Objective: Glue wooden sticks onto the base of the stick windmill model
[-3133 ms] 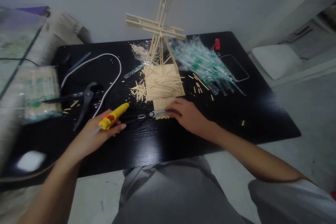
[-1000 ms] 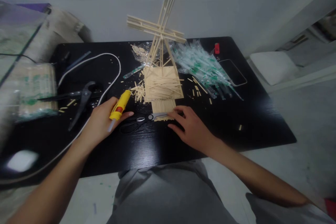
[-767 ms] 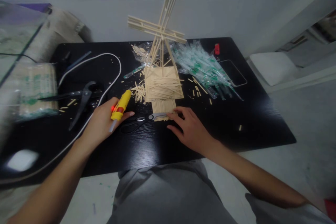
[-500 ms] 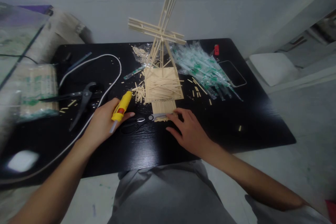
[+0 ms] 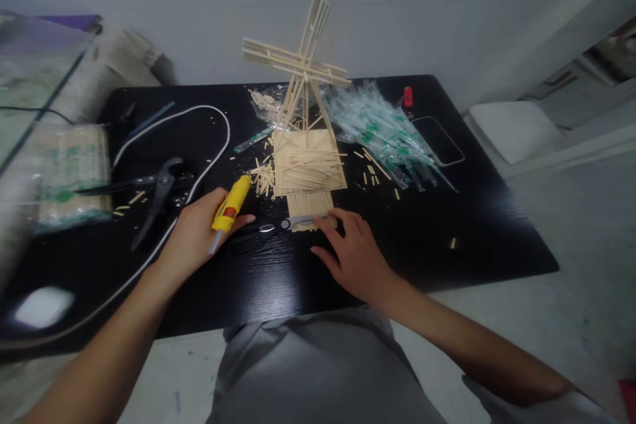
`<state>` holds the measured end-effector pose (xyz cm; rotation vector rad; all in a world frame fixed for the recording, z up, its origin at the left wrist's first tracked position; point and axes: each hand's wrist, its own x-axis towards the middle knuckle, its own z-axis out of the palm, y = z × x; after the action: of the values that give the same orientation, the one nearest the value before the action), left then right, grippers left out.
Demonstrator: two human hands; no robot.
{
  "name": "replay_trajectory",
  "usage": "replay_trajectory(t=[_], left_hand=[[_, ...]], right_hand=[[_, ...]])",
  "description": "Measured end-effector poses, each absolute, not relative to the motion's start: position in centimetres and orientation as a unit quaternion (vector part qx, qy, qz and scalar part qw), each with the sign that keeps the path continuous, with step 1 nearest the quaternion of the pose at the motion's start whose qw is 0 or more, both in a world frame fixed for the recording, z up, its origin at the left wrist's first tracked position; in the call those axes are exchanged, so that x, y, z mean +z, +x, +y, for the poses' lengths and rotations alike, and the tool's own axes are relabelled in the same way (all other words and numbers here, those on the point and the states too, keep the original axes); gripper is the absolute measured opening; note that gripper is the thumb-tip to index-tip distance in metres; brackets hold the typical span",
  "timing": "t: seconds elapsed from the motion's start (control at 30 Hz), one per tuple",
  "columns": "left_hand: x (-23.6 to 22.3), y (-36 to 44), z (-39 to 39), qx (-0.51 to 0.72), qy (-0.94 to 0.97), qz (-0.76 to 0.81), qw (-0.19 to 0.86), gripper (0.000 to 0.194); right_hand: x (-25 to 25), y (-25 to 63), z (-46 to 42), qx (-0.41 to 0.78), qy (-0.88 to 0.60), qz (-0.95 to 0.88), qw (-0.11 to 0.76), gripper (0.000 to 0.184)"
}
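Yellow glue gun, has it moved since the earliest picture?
Yes, the yellow glue gun has moved forward and right, closer to the short loose sticks.

Glue gun: yellow. Table: black, fine grain lines. Cable: white. Sticks: pale tan.

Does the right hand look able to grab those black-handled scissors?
Likely yes: the right hand seems empty, its fingertips are at the blades of the scissors, and nothing else covers them.

The person's left hand is curled in a grip; the right hand reaches inward, fingers spread and bent.
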<state>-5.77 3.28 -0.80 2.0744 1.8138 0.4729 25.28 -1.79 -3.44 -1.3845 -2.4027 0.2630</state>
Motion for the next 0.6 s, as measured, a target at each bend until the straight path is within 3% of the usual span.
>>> replay_trajectory(t=[0.6], left_hand=[[0.2, -5.0, 3.2, 0.173, 0.756, 0.611, 0.162, 0.048]], right_hand=[[-4.0, 24.7, -2.5, 0.070, -0.505, -0.842, 0.180, 0.057]])
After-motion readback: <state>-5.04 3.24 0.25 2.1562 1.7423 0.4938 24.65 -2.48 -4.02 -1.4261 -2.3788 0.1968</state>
